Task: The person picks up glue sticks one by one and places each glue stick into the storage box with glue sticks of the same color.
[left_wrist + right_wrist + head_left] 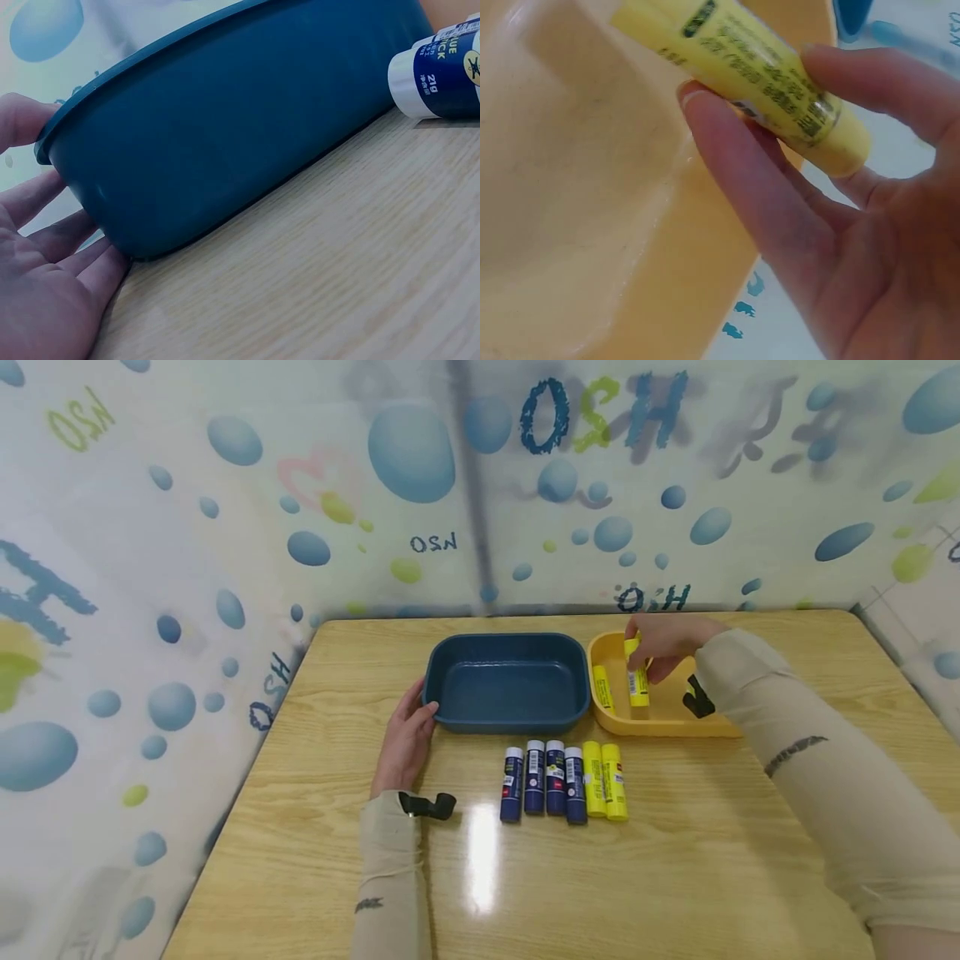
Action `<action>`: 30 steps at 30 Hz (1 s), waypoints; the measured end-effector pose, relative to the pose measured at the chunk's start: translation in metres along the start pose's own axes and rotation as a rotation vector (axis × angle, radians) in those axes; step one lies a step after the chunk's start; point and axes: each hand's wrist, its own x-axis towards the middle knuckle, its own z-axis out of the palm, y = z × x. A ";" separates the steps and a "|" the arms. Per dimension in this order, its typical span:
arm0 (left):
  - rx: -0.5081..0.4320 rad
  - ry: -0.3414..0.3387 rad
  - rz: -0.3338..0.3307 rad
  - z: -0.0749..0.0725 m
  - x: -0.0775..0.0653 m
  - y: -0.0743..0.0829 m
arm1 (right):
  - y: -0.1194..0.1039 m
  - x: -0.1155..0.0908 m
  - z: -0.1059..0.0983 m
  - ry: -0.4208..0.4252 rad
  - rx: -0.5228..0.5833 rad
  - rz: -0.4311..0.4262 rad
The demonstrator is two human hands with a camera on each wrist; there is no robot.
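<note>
My right hand (663, 642) pinches a yellow glue stick (637, 675) over the yellow bin (652, 728). In the right wrist view that yellow glue stick (757, 75) is tilted between thumb and fingers, its printed label showing. Another yellow glue stick (603, 687) leans along the bin's left end. Left of it stands a dark blue bin (510, 727) with nothing inside. My left hand (408, 735) holds its left front corner; in the left wrist view the thumb is at the rim and the fingers lie against the outer wall of the blue bin (225, 135).
In front of the bins, several navy glue sticks (555, 777) with white caps lie in a row, with two yellow glue sticks (603, 781) at its right end. All lie on a wooden table (315, 860). A patterned curtain (525, 527) hangs behind the table's back edge.
</note>
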 end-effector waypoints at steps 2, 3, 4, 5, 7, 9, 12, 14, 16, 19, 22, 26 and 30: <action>0.010 -0.001 -0.001 0.000 0.000 0.001 | -0.001 0.002 0.001 -0.015 -0.013 0.008; 0.010 0.000 -0.003 -0.001 -0.001 0.001 | -0.002 0.003 0.001 -0.025 -0.014 0.012; 0.016 -0.001 -0.002 -0.001 -0.001 0.002 | -0.002 0.005 0.002 -0.034 -0.014 0.019; 0.015 -0.003 -0.002 -0.001 -0.001 0.002 | -0.003 0.006 0.002 -0.044 -0.015 0.025; 0.014 -0.006 0.000 -0.001 -0.002 0.002 | -0.004 0.008 0.004 -0.058 -0.017 0.029; 0.017 -0.003 0.003 -0.001 -0.002 0.002 | -0.005 0.011 0.006 -0.068 -0.022 0.028; 0.030 0.001 0.006 -0.001 -0.001 0.001 | -0.004 0.015 0.008 -0.076 -0.028 0.027; 0.032 -0.003 0.009 0.000 0.000 0.000 | -0.003 0.017 0.009 -0.081 -0.026 0.027; 0.025 -0.010 0.010 0.001 0.001 0.000 | -0.002 0.018 0.009 -0.085 -0.024 0.034; 0.018 -0.010 0.004 0.002 0.002 0.000 | -0.003 0.019 0.010 -0.088 -0.021 0.048; 0.016 0.000 -0.004 0.001 0.002 0.000 | -0.004 0.021 0.010 -0.092 -0.027 0.071; 0.009 0.005 -0.006 0.001 0.002 0.001 | -0.007 0.025 0.013 -0.105 -0.038 0.106; 0.002 -0.001 -0.008 0.000 0.001 0.001 | -0.008 0.031 0.015 -0.126 -0.041 0.128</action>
